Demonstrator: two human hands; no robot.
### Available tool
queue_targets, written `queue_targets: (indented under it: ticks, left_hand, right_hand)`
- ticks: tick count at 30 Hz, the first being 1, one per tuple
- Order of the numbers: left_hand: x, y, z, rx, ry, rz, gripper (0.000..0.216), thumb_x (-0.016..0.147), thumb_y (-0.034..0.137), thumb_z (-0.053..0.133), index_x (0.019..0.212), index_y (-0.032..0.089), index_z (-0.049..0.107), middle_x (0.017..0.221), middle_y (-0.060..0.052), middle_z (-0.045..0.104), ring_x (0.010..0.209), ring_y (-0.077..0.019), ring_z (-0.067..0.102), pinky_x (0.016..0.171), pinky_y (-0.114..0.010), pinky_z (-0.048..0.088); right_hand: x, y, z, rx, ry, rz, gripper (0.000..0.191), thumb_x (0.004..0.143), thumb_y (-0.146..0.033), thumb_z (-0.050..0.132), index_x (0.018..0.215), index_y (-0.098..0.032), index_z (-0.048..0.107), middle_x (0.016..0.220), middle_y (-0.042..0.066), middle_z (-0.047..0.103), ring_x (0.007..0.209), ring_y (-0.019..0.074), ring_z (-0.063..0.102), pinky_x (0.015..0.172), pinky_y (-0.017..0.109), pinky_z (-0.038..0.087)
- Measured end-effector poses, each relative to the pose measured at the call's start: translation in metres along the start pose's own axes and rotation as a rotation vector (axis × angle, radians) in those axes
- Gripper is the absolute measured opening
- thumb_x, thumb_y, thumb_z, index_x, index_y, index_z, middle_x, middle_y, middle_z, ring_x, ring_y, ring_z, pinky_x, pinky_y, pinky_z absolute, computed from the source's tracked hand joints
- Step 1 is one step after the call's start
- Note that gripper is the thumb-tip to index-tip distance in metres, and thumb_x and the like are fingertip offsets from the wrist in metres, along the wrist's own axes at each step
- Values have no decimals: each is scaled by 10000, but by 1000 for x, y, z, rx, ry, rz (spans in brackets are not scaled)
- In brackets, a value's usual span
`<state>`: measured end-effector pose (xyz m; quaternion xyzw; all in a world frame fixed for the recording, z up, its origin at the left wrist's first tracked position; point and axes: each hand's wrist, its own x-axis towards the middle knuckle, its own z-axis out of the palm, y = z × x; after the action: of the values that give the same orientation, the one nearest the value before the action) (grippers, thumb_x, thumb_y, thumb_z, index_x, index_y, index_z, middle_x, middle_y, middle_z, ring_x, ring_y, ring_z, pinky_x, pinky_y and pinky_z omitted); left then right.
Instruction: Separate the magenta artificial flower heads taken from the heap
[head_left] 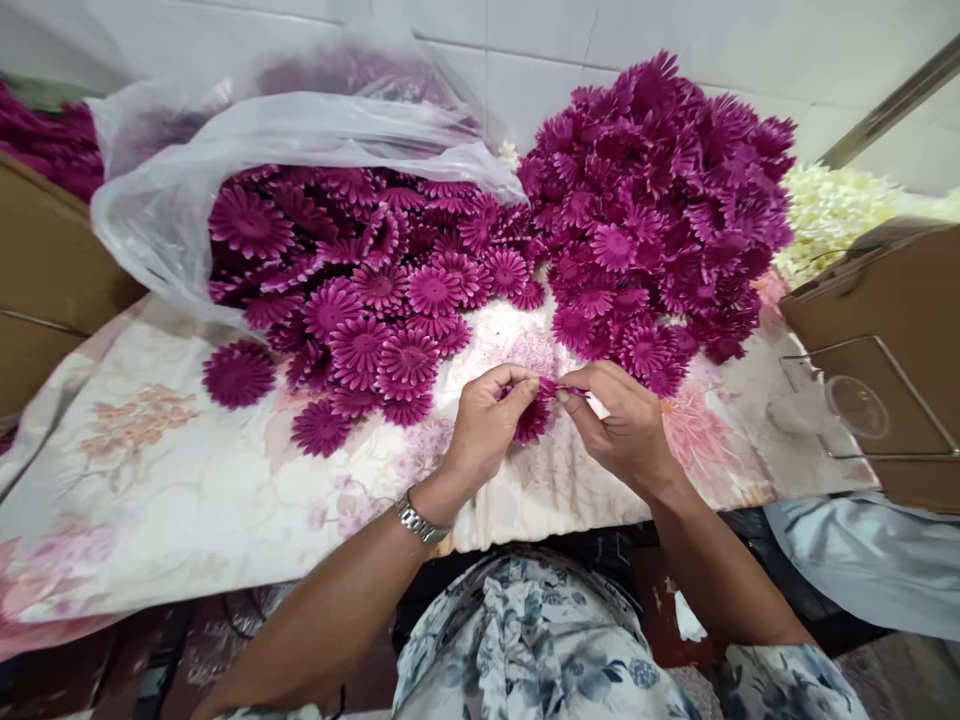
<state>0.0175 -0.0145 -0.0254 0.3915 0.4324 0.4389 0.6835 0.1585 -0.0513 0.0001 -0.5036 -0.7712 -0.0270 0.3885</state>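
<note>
My left hand [486, 418] and my right hand [616, 415] meet over the middle of the table, fingertips close together. Between the left thumb and fingers is pinched a small magenta artificial flower [532, 422], its petals hanging below the fingertips. My right thumb and forefinger are closed on a thin magenta piece at the flower's near side; whether it is part of the same flower I cannot tell. Left of my hands spreads a pile of flat magenta flower heads [409, 358]. Beyond my right hand rises a taller heap of magenta flowers [660, 200].
A clear plastic bag [172, 190] lies open around the left pile. Cardboard boxes stand at the left [52, 270] and right [892, 330], the right one with a wire frame and a clear plastic cup [859, 405]. Cream flowers [840, 215] sit behind it. A floral cloth [247, 500] covers the table.
</note>
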Motion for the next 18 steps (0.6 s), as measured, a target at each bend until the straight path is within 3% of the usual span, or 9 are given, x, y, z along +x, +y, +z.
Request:
queue_targets:
  ticks: [2, 5, 9, 11, 14, 18]
  left_hand:
    - [-1, 5, 1, -63, 17, -63, 133, 702, 242, 680, 803, 163, 643, 653, 32, 575, 574, -62, 501, 552, -181, 405]
    - [-3, 12, 3, -147, -3, -192, 215, 696, 233, 656, 899, 183, 605, 657, 37, 558, 546, -76, 508, 504, -195, 412]
    - [-4, 15, 1, -224, -58, -294, 350, 615, 86, 553, 947, 189, 594, 700, 34, 554, 538, -78, 512, 499, -211, 427]
    - [-3, 13, 0, -239, -83, -272, 440, 555, 29, 511, 955, 182, 613, 706, 40, 541, 507, -50, 459, 486, -191, 385]
    - [-2, 9, -1, -244, -101, -225, 464, 515, 1, 493, 927, 163, 635, 641, 51, 499, 449, -26, 342, 434, -184, 260]
    - [-2, 7, -1, -291, -161, -241, 505, 509, 0, 504, 969, 155, 640, 615, 41, 506, 482, -40, 370, 453, -199, 210]
  right_hand:
    - [0, 17, -14, -83, 100, -3, 141, 827, -127, 578, 903, -216, 657, 751, 28, 689, 705, 153, 632, 619, 283, 513]
    - [-6, 52, -44, -373, 204, 47, 207, 822, -180, 601, 1007, -237, 672, 888, 60, 707, 819, 193, 637, 744, 347, 509]
    - [-18, 76, -57, -547, -67, 165, 389, 809, -274, 618, 1193, -215, 605, 1192, 133, 625, 1102, 305, 557, 909, 482, 437]
    - [-19, 66, -50, -464, -82, 150, 393, 804, -280, 627, 1191, -223, 596, 1188, 124, 620, 1096, 295, 553, 905, 470, 438]
    - [-9, 37, -29, -218, -42, 19, 233, 816, -242, 619, 1049, -239, 635, 970, 69, 667, 914, 218, 593, 812, 385, 469]
    - [2, 14, 3, -143, -181, -126, 69, 845, -223, 578, 883, -215, 634, 852, 59, 659, 816, 202, 558, 745, 374, 431]
